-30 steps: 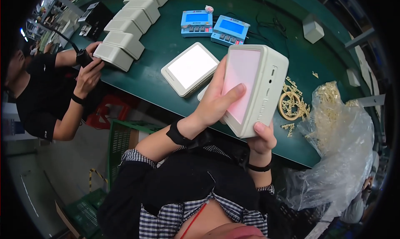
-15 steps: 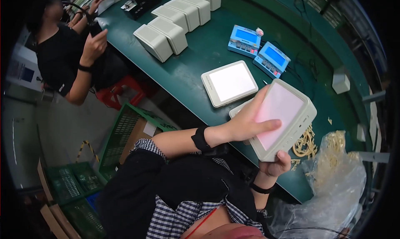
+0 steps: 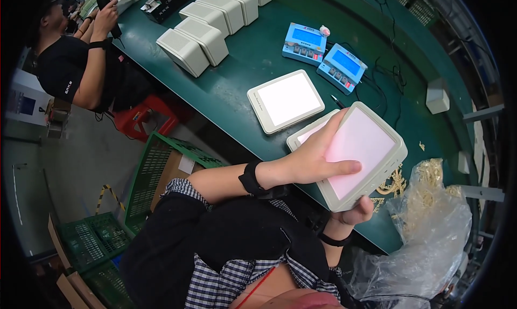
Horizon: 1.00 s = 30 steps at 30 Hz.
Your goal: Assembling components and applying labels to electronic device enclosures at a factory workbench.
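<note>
Two hands are gripping one cream, round-cornered tabletop device (image 3: pixel 377 142) with a pale pinkish panel on its front. The left hand (image 3: pixel 318 161) is clasping it from the upper-left side, its thumb lying across the panel and its other fingers passing behind the edge. The right hand (image 3: pixel 355 211) is closing on the lower corner, its fingers partly hidden. The device is being held tilted above the near edge of the green worktop (image 3: pixel 226 88), its panel facing up toward the head.

Partly behind the left hand, a second cream device (image 3: pixel 307 132) is lying on the worktop. Just beside that, a third cream device (image 3: pixel 285 100) is lying flat, showing a bright white panel. A dark pen (image 3: pixel 337 101) is resting near the held device. Farther back, two blue control units (image 3: pixel 343 68) are standing side by side, their screens glowing blue; a small pink-and-white figurine (image 3: pixel 325 31) is perching on the left one. Black cables (image 3: pixel 396 75) are trailing behind them.

To the right, gold-coloured cut-out pieces (image 3: pixel 397 184) are lying near a clear plastic bag (image 3: pixel 425 244), which is holding more of them. To the left, a row of cream box-shaped housings (image 3: pixel 207 40) is standing on the worktop. Beyond it, a seated co-worker (image 3: pixel 67 69) is holding a black handheld tool (image 3: pixel 103 7).
</note>
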Tool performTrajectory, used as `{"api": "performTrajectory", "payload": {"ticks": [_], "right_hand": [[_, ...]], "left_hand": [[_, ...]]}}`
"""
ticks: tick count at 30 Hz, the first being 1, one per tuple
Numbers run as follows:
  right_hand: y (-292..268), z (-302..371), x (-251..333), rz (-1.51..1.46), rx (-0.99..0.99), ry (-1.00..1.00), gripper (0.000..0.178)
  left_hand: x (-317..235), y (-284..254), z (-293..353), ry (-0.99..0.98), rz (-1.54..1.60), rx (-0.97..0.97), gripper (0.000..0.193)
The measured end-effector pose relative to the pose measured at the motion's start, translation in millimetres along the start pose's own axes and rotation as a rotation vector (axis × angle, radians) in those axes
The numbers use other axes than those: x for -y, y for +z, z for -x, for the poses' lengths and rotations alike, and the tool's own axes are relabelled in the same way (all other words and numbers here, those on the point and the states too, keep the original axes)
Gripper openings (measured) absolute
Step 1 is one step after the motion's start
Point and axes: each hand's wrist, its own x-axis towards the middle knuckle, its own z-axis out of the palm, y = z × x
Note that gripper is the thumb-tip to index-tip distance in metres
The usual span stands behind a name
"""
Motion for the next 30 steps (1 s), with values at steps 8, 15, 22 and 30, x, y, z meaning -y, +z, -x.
{"api": "performTrajectory", "payload": {"ticks": [8,15,22,30], "right_hand": [[-9.1,-1.1,-2.0,0.125,-0.105,-0.055,0.081],[-30.4,0.8,-2.1,-0.089,-0.309,-0.085,0.090],[-92.2,23.1,5.2,-0.004,-0.142,-0.048,0.104],[-6.6,-10.9,18.8,-0.332,0.227,-0.060,0.102]], "left_hand": [[-9.5,-2.6,2.8,-0.015,-0.191,0.055,0.096],[-34.5,-25.8,12.8,-0.204,-0.140,0.162,0.074],[-6.6,-87.6,10.9,0.121,-1.411,-0.121,0.074],[8.0,-118.2,6.4,0.022,-1.588,0.004,0.075]]}}
